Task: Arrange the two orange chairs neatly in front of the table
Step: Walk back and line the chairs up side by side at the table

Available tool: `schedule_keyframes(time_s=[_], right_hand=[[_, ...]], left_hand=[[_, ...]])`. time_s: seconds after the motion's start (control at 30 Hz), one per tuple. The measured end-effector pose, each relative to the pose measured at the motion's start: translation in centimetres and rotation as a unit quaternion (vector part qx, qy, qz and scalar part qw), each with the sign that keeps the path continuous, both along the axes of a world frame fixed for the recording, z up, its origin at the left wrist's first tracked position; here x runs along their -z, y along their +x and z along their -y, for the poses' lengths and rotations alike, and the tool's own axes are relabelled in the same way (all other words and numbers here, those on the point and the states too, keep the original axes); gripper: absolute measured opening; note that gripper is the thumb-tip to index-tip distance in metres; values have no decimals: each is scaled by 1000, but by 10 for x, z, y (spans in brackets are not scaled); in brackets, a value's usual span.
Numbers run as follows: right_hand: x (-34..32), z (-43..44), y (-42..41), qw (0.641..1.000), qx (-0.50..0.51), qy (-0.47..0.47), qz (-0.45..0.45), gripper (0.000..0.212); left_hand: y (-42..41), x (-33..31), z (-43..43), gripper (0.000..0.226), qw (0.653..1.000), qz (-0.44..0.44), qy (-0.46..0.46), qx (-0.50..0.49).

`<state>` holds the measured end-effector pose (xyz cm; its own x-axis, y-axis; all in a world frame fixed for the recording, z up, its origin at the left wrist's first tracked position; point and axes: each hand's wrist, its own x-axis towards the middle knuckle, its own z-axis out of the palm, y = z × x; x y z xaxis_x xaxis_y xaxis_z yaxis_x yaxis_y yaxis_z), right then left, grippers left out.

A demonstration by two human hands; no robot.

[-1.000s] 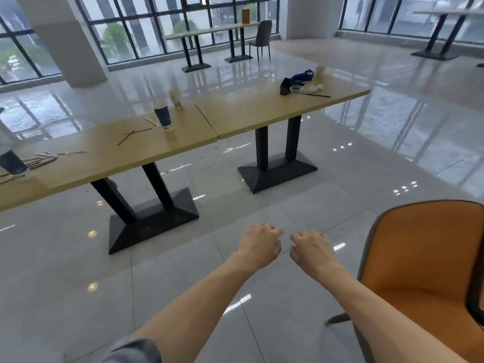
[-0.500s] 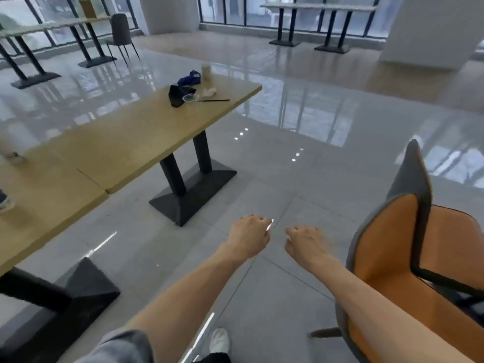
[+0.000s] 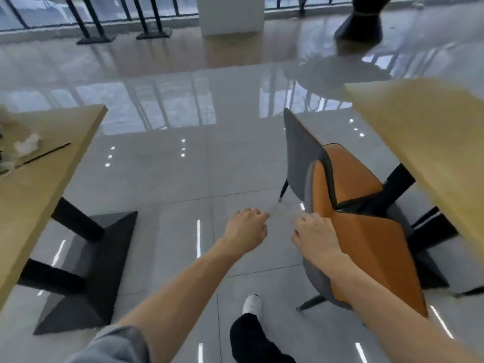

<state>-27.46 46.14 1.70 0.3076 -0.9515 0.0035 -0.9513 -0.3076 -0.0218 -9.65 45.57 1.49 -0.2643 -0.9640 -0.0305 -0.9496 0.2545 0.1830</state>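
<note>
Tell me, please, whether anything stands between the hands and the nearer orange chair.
Nothing visible does. The right hand is already at the nearer orange chair, at its backrest edge; only bare floor separates the left hand from it.

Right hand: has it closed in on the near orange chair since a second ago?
Yes. The right hand now lies against the grey back edge of the near orange chair; earlier it hung over bare floor, left of that chair.

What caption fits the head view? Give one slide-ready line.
Both hands, left and right, reach toward two orange chairs standing close together beside a wooden table.
</note>
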Motion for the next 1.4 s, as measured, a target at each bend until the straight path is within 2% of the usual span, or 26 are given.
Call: schedule_keyframes(time_s=[0.2,0.3,0.5,0.6,0.73,0.83,0.93,1.03,1.1,1.17,1.27,1.4], right_hand=[[11,43,-24,985,160,-14,68,27],[13,60,-28,977,200,3,73,32],[32,77,-19,942,292,123,111,62],[44,87,-3,914,344,159,144,74],[53,102,8,877,437,133,150,70],[56,113,16,852,493,119,130,62],[55,115,20,843,520,102,98,59],[56,112,26,809,572,106,85,59],[55,107,30,794,594,110,71,58],[57,102,31,797,590,114,63,54],[60,96,22,815,567,89,80,52],[59,83,11,836,541,81,43,58]], left_hand=[[-35,4,94,26,981,32,-2,191],[-53,3,137,29,961,56,-7,272],[-85,19,200,54,917,123,-36,378],[-104,28,232,62,879,154,-50,450],[-122,41,267,64,805,188,-26,562],[-132,52,291,56,761,167,-39,626],[-141,55,307,48,725,133,-42,674],[-146,62,321,44,687,95,-25,720],[-145,66,325,36,687,86,-14,722],[-144,65,324,26,698,88,-9,710],[-143,66,318,18,715,80,-7,694],[-144,69,303,19,734,74,5,675]])
